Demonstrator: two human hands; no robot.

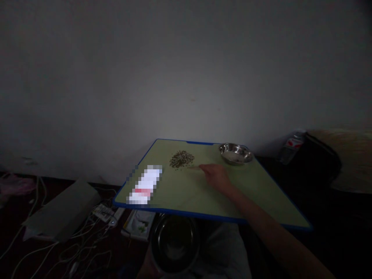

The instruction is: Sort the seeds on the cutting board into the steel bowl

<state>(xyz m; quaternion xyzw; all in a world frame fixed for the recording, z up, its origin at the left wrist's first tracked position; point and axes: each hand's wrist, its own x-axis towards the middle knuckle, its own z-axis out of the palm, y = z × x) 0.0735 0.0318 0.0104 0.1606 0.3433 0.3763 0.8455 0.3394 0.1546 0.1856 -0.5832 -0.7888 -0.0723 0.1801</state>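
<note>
Pinched in my right hand [216, 177] is a thin, pale, stick-like tool [194, 167], too dim to name more exactly. Its tip lies low over the tabletop, beside the near right edge of a pile of small dark and light grains [181, 159]. My left hand [146, 268], mostly hidden in shadow at the bottom, is closed at the side of a round, dark-looking metal bowl [156, 246]. This bowl is held over my lap, below the table's front edge. A second, shiny steel bowl [235, 154] rests on the table at the far right.
The pale green folding tabletop [261, 193] has a blue rim. A bright, blurred-out rectangle [145, 185] lies at its left. On the floor to the left are a grey box [64, 209], a power strip [104, 214] and tangled cables. A plastic bottle [290, 147] stands at the right.
</note>
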